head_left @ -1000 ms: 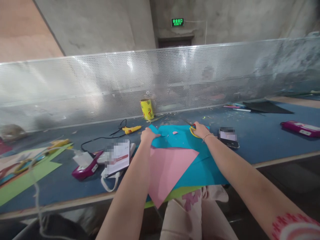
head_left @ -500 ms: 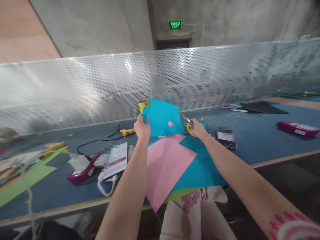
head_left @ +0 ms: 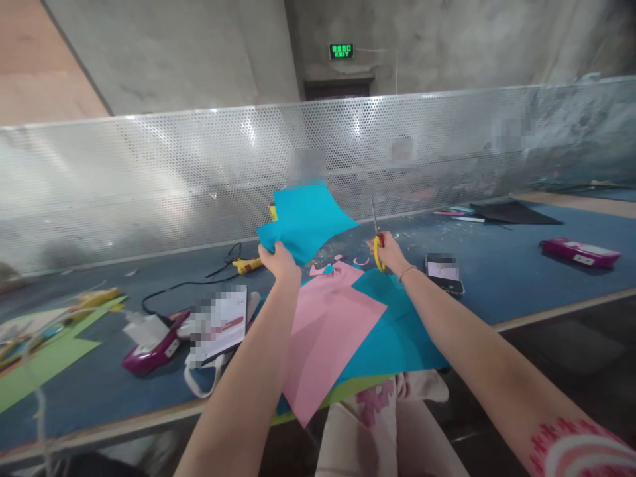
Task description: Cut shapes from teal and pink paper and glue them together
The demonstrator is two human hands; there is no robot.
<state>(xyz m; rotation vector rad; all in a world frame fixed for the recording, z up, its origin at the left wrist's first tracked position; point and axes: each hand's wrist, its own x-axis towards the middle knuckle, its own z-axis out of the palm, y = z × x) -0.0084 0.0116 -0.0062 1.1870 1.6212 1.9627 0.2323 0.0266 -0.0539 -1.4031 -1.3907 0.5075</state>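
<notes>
My left hand (head_left: 281,261) grips a bright blue sheet of paper (head_left: 308,218) by its lower left edge, holding it up above the table. The sheet's right side has a curved cut edge that ends in a point. Yellow-handled scissors (head_left: 379,252) are in my right hand (head_left: 391,253), blades pointing up, apart from the paper. Below my hands lies a pink sheet of paper (head_left: 332,324) on top of another blue sheet (head_left: 397,338), both reaching over the table's front edge. Small pink scraps (head_left: 318,270) are scattered behind the pink sheet.
A phone (head_left: 222,326) and a purple device (head_left: 154,354) with a white plug are on the left. Another phone (head_left: 444,272) and purple device (head_left: 580,253) stand right. Green paper (head_left: 50,361) lies far left. A perforated metal screen (head_left: 199,172) borders the table's back.
The left hand has turned and lifted the blue sheet, moving it slightly left. The scissors have come away from the sheet's edge and now point upward.
</notes>
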